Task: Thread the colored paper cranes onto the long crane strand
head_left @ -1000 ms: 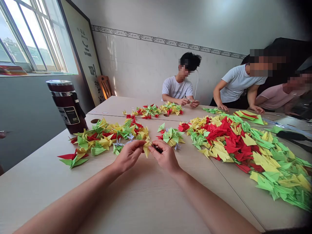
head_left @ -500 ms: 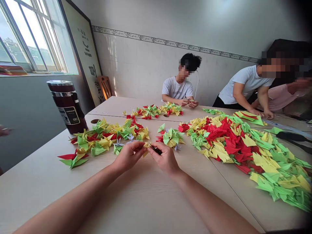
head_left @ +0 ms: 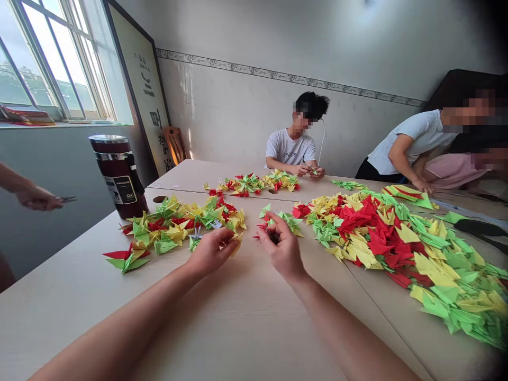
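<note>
Standing by this pale table (head_left: 246, 328), there's a tiled wall (head_left: 222, 100) behind and a window (head_left: 59, 63) off to the left. Folded paper's all over: a big red, yellow and green heap (head_left: 397, 238) on the right, a smaller cluster (head_left: 174, 225) beside a dark red flask (head_left: 119, 177). The yellow paper (head_left: 238, 244) is small and pointy, half hidden by fingers, just in front of the cluster. Left hand (head_left: 214, 251) has it pinched, thumb against fingers. Right hand (head_left: 286, 251) is apart from it, loosely curled round a small dark thing (head_left: 273, 235), can't tell what.
</note>
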Tool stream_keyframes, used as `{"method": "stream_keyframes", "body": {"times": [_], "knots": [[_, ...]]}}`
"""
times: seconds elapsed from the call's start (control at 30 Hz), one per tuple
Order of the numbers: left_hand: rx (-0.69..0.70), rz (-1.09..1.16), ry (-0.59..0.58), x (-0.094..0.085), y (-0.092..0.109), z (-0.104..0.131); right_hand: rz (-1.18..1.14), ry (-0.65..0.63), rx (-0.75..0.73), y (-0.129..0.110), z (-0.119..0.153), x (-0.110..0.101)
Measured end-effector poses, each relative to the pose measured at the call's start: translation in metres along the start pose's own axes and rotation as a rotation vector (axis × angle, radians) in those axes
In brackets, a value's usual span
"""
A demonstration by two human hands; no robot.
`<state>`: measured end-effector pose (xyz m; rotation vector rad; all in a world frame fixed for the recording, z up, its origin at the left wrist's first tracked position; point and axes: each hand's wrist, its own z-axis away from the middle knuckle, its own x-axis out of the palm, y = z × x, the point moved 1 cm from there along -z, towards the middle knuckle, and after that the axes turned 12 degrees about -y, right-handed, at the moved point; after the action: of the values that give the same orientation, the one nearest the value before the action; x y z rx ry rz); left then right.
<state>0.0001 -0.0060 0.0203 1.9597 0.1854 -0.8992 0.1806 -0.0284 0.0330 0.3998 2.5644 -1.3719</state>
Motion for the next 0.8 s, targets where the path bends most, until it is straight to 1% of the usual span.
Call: {"method": "stream_keyframes", "body": {"times": [0.03,0.07,0.17,0.2,0.23,0.27,0.33,0.4,0.5,0.63,0.73,0.8], "knots": [[-0.01,-0.016,0.02,-0.002,0.0,0.0,0.01,0.067,-0.031,-0.003,-0.005,-0.011],[-0.021,-0.027,0.046,-0.005,-0.001,-0.001,0.026,0.193,-0.064,-0.006,-0.009,-0.024],[-0.06,-0.024,0.136,-0.011,-0.005,-0.003,0.073,0.643,-0.187,-0.011,-0.02,-0.064],[-0.071,-0.018,0.154,-0.012,-0.006,-0.003,0.124,0.729,-0.212,-0.012,-0.021,-0.072],[-0.079,-0.015,0.165,-0.013,-0.008,-0.004,0.179,0.734,-0.222,-0.013,-0.022,-0.076],[-0.082,-0.017,0.17,-0.014,-0.009,-0.004,0.22,0.695,-0.234,-0.013,-0.021,-0.077],[-0.069,-0.04,0.164,-0.014,-0.01,-0.005,0.264,0.578,-0.241,-0.012,-0.019,-0.071],[-0.037,-0.081,0.149,-0.014,-0.01,-0.005,0.27,0.518,-0.245,-0.01,-0.017,-0.063],[-0.011,-0.112,0.132,-0.014,-0.009,-0.004,0.268,0.546,-0.244,-0.006,-0.016,-0.061],[-0.008,-0.102,0.103,-0.01,-0.005,-0.003,0.289,0.558,-0.243,-0.002,-0.018,-0.071],[0.031,-0.092,0.061,-0.005,-0.002,-0.001,0.292,0.626,-0.242,0.0,-0.019,-0.077],[0.062,-0.068,0.012,-0.001,0.001,0.001,0.284,0.643,-0.233,0.003,-0.019,-0.08]]}}
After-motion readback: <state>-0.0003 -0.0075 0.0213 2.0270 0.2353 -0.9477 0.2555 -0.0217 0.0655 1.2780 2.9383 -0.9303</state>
